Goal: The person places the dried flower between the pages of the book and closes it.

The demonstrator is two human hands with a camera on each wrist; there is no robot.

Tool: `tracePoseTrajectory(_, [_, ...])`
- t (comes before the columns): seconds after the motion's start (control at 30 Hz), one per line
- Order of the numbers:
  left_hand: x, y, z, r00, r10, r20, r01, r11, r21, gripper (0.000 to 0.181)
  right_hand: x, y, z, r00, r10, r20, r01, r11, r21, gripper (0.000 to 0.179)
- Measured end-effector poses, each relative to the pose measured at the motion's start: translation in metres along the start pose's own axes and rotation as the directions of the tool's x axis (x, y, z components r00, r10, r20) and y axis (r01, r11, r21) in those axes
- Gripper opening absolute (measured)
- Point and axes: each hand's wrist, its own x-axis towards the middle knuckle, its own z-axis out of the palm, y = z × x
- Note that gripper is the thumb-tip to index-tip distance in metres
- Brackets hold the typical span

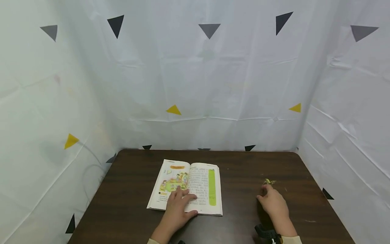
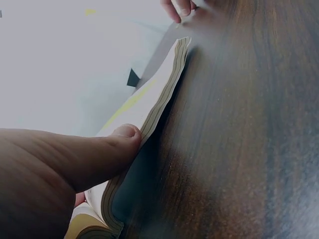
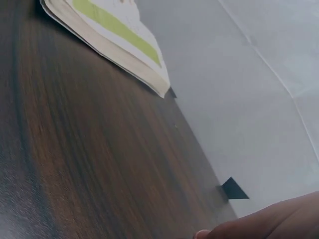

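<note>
An open picture book (image 1: 200, 184) lies on the dark wooden table, with a coloured illustration on its left page and text beside a green strip on its right page. My left hand (image 1: 176, 210) rests on its lower middle, fingers spread over both pages. In the left wrist view the thumb (image 2: 112, 149) lies at the book's lower page edge. To the right, my right hand (image 1: 275, 202) is at a small yellow-green sprig-like thing (image 1: 268, 182), fingertips right beside it. Whether the fingers pinch it cannot be made out. The right wrist view shows only part of that hand (image 3: 269, 221).
The brown table (image 1: 240, 176) has rounded far corners. White sheeting (image 1: 210, 84) with grey, black and yellow triangles hangs behind it and at both sides. A black wrist strap (image 1: 268, 234) is on the right forearm.
</note>
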Motion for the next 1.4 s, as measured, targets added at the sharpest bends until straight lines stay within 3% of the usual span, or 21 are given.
tracePoseTrajectory(0.27, [0.001,0.000,0.000,1.000,-0.014,0.012,0.014,1.000,-0.021,0.048,0.010,0.007,0.000,0.999,-0.017,0.033,0.020,0.996,-0.085,0.065])
tracePoseTrajectory(0.87, [0.000,-0.005,0.001,1.000,-0.003,0.007,0.003,1.000,-0.029,0.048,0.017,-0.007,0.002,0.998,-0.057,-0.003,0.055,0.979,-0.196,0.013])
tracePoseTrajectory(0.97, [0.000,-0.004,0.000,1.000,-0.007,0.012,0.007,1.000,-0.031,0.048,0.017,-0.006,0.004,0.998,-0.057,-0.016,0.052,0.973,-0.223,0.014])
tracePoseTrajectory(1.17, [-0.001,-0.002,-0.002,1.000,-0.014,0.024,0.016,0.999,-0.047,0.048,0.016,-0.009,0.012,0.998,0.013,-0.069,-0.027,0.980,-0.198,0.027])
tracePoseTrajectory(1.4, [0.000,-0.001,-0.004,1.000,-0.018,0.025,0.020,0.998,-0.066,0.047,0.016,-0.014,0.016,0.997,0.007,-0.082,-0.023,0.978,-0.206,0.021])
